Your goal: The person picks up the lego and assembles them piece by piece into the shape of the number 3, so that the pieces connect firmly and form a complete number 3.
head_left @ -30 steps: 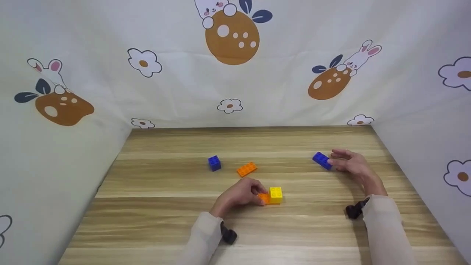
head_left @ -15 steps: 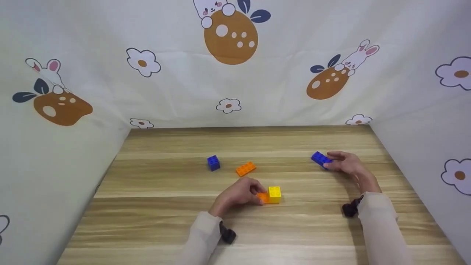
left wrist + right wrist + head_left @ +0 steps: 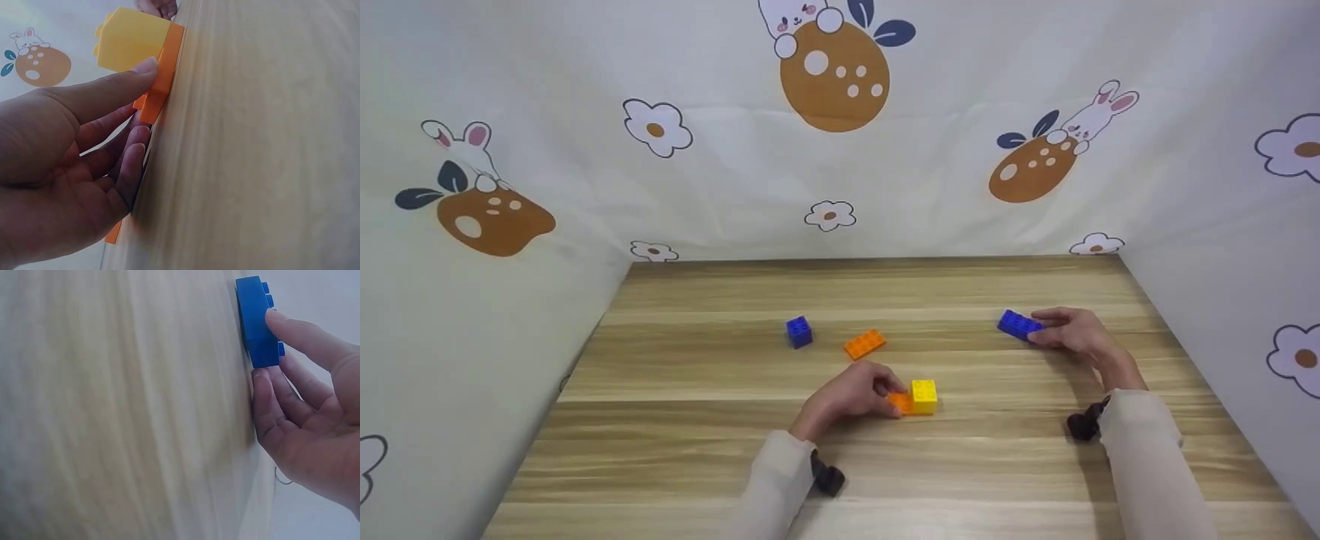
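In the head view my left hand (image 3: 855, 390) pinches a flat orange building brick (image 3: 900, 403) low on the table, thumb along its near side. A yellow brick (image 3: 923, 396) sits on the right end of that orange brick. The left wrist view shows the yellow brick (image 3: 135, 39) standing on the orange one (image 3: 169, 62). Farther right, my right hand (image 3: 1076, 334) holds the near end of a long blue brick (image 3: 1019, 325) by thumb and fingers. In the right wrist view the thumb presses the studded edge of this blue brick (image 3: 256, 320).
A small blue brick (image 3: 799, 331) and another flat orange brick (image 3: 865, 344) lie on the wooden table (image 3: 697, 450) beyond my left hand. Patterned cloth (image 3: 720, 187) hangs along the table's back and both sides.
The right hand has closed in on the long blue brick, which has turned slightly. The left hand stays where it was on the orange brick.
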`<state>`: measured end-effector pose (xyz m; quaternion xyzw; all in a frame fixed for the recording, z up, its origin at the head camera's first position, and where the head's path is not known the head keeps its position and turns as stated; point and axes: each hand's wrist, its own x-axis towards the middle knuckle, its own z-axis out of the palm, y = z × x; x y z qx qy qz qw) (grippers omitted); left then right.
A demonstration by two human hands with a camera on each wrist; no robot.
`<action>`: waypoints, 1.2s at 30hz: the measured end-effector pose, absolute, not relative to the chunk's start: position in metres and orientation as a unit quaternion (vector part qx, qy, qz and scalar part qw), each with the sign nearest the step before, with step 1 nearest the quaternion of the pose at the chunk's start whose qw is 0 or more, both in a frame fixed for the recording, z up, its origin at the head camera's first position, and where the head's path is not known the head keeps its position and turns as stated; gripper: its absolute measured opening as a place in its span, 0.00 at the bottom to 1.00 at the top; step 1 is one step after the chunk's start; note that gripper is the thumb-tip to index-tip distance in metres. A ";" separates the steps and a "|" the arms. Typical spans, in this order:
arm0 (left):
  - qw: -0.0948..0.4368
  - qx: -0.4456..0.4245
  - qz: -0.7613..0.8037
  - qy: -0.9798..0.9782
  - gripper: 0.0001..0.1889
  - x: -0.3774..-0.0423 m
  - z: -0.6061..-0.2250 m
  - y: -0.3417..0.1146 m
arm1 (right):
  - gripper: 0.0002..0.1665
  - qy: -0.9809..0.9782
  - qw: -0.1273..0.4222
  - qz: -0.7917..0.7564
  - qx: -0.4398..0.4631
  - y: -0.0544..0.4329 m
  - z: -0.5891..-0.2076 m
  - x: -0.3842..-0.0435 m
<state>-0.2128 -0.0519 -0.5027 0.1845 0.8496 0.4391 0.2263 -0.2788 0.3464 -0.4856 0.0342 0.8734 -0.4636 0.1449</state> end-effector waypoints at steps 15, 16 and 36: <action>0.228 0.188 0.445 0.845 0.13 -0.212 -0.502 -0.052 | 0.37 0.880 0.116 -0.461 0.017 0.334 -0.471 -0.271; 0.229 0.187 0.446 0.845 0.13 -0.212 -0.502 -0.052 | 0.37 0.880 0.113 -0.461 0.015 0.333 -0.469 -0.270; 0.229 0.190 0.447 0.844 0.14 -0.213 -0.502 -0.052 | 0.34 0.879 0.074 -0.470 -0.029 0.290 -0.436 -0.243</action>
